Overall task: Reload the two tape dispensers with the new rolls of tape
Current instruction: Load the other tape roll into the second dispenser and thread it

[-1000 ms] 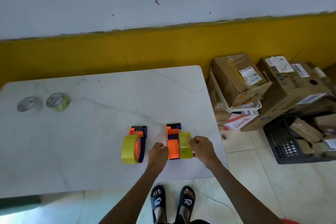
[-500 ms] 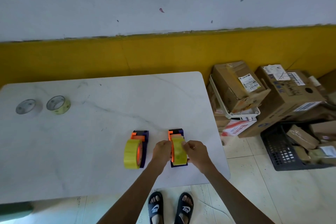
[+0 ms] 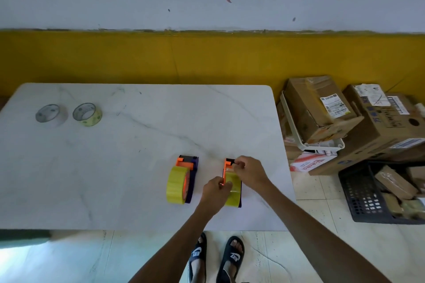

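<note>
Two orange and purple tape dispensers stand side by side near the front of the white marble table (image 3: 115,167). The left dispenser (image 3: 192,165) carries a full yellow roll (image 3: 176,185) and nobody touches it. The right dispenser (image 3: 228,164) holds another yellow roll (image 3: 233,193). My left hand (image 3: 215,193) grips that roll and dispenser from the left side. My right hand (image 3: 249,171) pinches at the dispenser's front end, fingertips by the orange roller, apparently on the tape end.
Two nearly used-up tape cores, a clear core (image 3: 51,114) and a yellowish core (image 3: 87,113), lie at the table's far left. Cardboard boxes (image 3: 322,110) and a black crate (image 3: 368,195) stand on the floor to the right. My feet in sandals (image 3: 216,257) are below the table edge.
The roll went from beside the right dispenser onto it. My right hand has moved from the roll forward to the dispenser's front end; my left hand now holds the roll's left side.
</note>
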`<state>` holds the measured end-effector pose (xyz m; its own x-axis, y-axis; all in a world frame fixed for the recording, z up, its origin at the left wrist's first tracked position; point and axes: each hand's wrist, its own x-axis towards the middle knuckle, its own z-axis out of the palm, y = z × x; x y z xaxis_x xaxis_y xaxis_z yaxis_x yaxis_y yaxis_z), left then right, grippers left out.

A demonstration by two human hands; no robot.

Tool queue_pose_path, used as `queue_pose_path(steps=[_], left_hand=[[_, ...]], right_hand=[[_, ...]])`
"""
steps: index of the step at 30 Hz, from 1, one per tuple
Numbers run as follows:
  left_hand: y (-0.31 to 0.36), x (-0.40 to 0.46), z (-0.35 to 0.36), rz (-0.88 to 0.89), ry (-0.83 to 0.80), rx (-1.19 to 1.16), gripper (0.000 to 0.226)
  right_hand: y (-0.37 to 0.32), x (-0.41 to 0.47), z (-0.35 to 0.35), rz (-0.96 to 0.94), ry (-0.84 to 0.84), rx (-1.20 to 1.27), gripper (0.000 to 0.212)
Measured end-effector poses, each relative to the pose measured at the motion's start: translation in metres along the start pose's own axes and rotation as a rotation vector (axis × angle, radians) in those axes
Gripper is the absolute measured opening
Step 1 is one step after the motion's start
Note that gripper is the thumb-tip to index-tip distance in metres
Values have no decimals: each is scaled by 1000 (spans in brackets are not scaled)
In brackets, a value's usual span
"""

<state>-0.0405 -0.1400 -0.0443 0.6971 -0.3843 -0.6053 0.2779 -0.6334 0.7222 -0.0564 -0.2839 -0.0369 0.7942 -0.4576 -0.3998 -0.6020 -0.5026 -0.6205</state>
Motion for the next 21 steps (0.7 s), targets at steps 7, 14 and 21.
queue_pose_path(steps=[7, 14, 21], left_hand=[[-11, 7, -1, 97, 49, 84, 38], [-11, 6, 3, 112, 161, 136, 48], [-12, 5, 8, 187, 274, -2, 40]], right_hand=[[-12, 39, -6, -81, -398, -305, 23], [12, 45, 7, -157, -385, -424, 24], [12, 44, 7, -248, -368, -496, 25]])
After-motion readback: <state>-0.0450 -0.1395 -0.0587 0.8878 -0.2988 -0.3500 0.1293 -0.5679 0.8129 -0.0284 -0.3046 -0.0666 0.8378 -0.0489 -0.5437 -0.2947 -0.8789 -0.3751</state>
